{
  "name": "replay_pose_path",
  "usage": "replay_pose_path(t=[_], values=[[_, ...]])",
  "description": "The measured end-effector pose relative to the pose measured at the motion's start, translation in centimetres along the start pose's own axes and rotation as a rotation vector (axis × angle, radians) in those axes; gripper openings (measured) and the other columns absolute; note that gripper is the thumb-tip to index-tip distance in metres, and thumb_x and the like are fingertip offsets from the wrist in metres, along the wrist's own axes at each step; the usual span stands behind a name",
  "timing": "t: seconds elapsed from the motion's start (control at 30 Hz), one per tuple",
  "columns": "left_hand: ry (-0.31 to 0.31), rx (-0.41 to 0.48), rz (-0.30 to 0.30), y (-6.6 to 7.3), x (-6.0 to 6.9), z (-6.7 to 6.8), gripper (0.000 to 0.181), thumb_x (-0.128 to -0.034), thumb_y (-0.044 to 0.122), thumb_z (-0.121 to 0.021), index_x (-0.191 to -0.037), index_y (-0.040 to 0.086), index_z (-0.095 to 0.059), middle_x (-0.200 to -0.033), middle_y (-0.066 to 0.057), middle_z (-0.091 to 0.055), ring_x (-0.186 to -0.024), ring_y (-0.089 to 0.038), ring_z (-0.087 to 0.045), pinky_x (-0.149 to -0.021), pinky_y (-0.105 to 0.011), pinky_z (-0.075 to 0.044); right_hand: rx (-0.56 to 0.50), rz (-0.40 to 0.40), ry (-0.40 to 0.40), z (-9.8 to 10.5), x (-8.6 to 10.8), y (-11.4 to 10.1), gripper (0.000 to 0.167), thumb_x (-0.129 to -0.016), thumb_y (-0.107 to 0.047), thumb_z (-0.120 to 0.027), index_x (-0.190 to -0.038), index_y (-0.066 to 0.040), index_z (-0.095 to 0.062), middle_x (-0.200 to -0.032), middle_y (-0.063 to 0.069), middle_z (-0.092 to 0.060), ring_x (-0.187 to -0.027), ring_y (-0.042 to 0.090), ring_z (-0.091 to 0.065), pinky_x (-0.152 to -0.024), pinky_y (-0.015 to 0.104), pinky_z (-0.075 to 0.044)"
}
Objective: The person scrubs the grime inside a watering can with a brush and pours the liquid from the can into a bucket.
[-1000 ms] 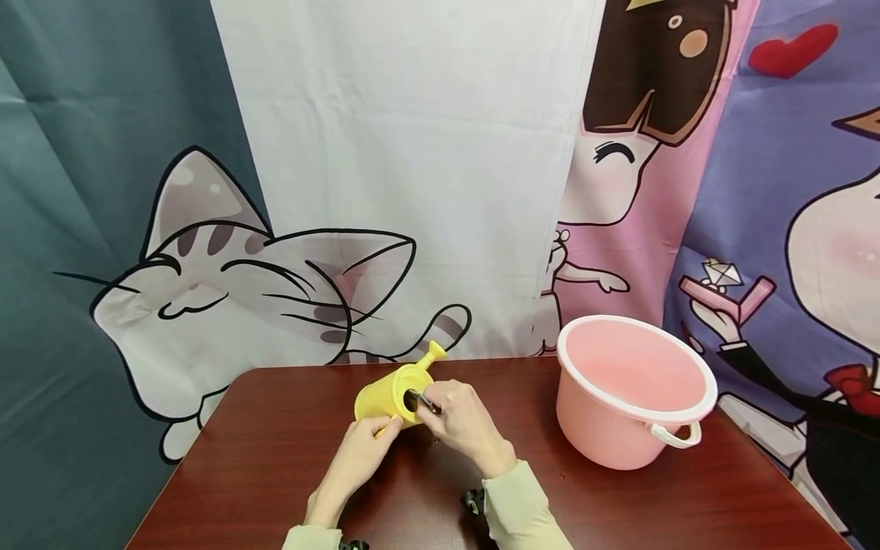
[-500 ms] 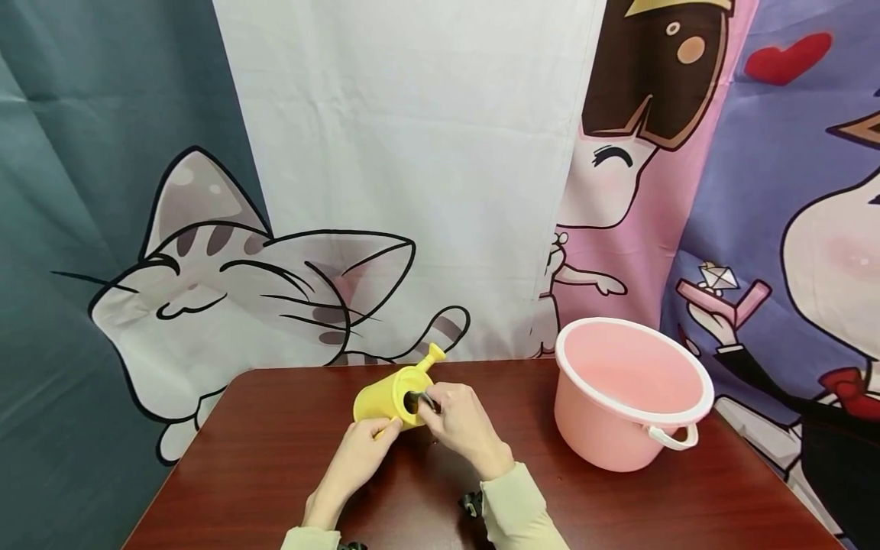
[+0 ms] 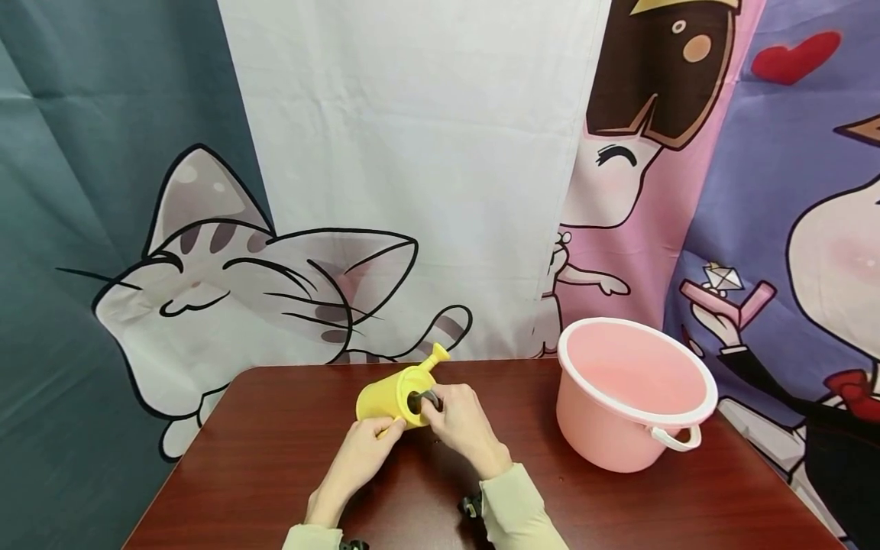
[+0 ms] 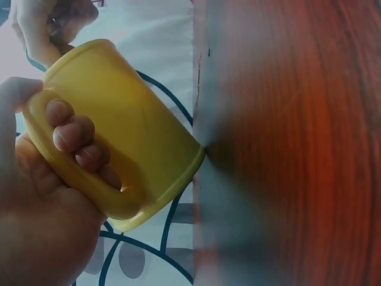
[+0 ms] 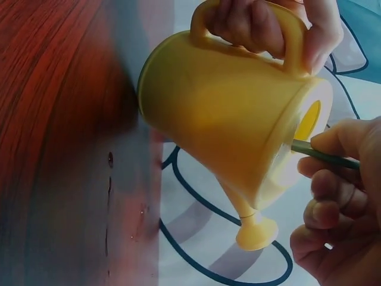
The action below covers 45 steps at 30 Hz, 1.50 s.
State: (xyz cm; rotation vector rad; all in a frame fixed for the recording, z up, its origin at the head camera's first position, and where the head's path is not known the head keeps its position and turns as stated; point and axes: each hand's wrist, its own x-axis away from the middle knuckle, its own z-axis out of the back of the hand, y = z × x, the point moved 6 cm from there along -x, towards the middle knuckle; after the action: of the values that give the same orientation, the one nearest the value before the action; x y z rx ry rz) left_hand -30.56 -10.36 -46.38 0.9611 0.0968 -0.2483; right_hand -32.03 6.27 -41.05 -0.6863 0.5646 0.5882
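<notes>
A yellow toy watering can (image 3: 385, 399) is held tilted, the edge of its base at the tabletop in the left wrist view. My left hand (image 3: 364, 457) grips it by its handle (image 4: 71, 170), fingers wrapped through the loop. Beside the round opening (image 5: 308, 122), my right hand (image 3: 462, 428) pinches a thin, dark grey-green rod-like handle (image 5: 327, 156) between thumb and fingers. The far end of this rod goes inside the can and is hidden, so its kind cannot be told. Away from me points the can's spout (image 3: 433, 356).
To the right on the brown wooden table (image 3: 247, 458) stands a pink bucket (image 3: 605, 428) with a white rim and a white side handle. A cartoon-printed curtain (image 3: 412, 153) hangs right behind the table's back edge.
The dark rod has shifted and turned slightly at the can's opening, still between my right fingers. My left hand and the can stay nearly in place.
</notes>
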Motion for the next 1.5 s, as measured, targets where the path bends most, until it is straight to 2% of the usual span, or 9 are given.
replay_pose_path(t=[0.47, 0.8, 0.93, 1.07, 1.3, 1.5], values=[[0.008, -0.006, -0.001, 0.0, 0.1, 0.1, 0.045, -0.0982, 0.037, -0.058, -0.059, 0.018, -0.044, -0.055, 0.011, -0.030, -0.051, -0.005, -0.029, -0.051, -0.022, -0.027, 0.145, 0.087, 0.052, 1.7, -0.4, -1.8, 0.036, -0.080, -0.017, -0.067, -0.059, -0.026, -0.038, -0.058, -0.015, -0.031, -0.051, 0.002, -0.034, -0.046, 0.020, -0.028], [0.010, 0.004, 0.005, -0.1, 0.2, 0.0, 0.045, -0.0981, 0.036, -0.058, -0.059, 0.017, -0.045, -0.055, 0.010, -0.030, -0.051, -0.005, -0.029, -0.051, -0.021, -0.028, 0.147, 0.132, 0.054, 2.5, -0.4, -2.9, 0.037, -0.078, -0.015, -0.066, -0.058, -0.025, -0.038, -0.057, -0.014, -0.030, -0.049, 0.002, -0.031, -0.044, 0.020, -0.027], [0.008, 0.005, 0.005, 0.0, 0.2, 0.0, 0.044, -0.0982, 0.036, -0.058, -0.059, 0.018, -0.045, -0.055, 0.010, -0.031, -0.051, -0.005, -0.030, -0.051, -0.022, -0.028, 0.136, 0.093, 0.061, 2.4, -0.4, -2.4, 0.035, -0.078, -0.015, -0.066, -0.059, -0.026, -0.039, -0.056, -0.015, -0.030, -0.050, 0.003, -0.033, -0.045, 0.021, -0.029], [0.007, -0.001, 0.006, 0.0, 0.2, 0.0, 0.044, -0.0979, 0.036, -0.058, -0.059, 0.019, -0.045, -0.055, 0.011, -0.031, -0.052, -0.005, -0.030, -0.051, -0.022, -0.028, 0.103, 0.016, 0.048, 1.9, -0.3, -1.5, 0.034, -0.078, -0.015, -0.066, -0.058, -0.025, -0.040, -0.054, -0.016, -0.031, -0.049, 0.003, -0.036, -0.046, 0.021, -0.031], [0.010, 0.001, -0.010, 0.1, 0.1, -0.1, 0.044, -0.0976, 0.036, -0.059, -0.059, 0.019, -0.046, -0.055, 0.011, -0.031, -0.052, -0.004, -0.030, -0.051, -0.022, -0.027, -0.001, -0.124, -0.032, 0.9, -0.1, -0.4, 0.036, -0.084, -0.012, -0.061, -0.057, -0.023, -0.041, -0.050, -0.016, -0.032, -0.047, 0.003, -0.037, -0.045, 0.022, -0.033], [0.014, -0.009, -0.014, 0.1, 0.1, -0.1, 0.045, -0.0974, 0.037, -0.059, -0.058, 0.020, -0.045, -0.055, 0.012, -0.030, -0.051, -0.004, -0.029, -0.050, -0.022, -0.027, -0.042, -0.185, -0.077, 0.0, 0.1, 0.4, 0.037, -0.086, -0.012, -0.061, -0.055, -0.022, -0.043, -0.048, -0.014, -0.036, -0.045, 0.004, -0.040, -0.044, 0.023, -0.035]])
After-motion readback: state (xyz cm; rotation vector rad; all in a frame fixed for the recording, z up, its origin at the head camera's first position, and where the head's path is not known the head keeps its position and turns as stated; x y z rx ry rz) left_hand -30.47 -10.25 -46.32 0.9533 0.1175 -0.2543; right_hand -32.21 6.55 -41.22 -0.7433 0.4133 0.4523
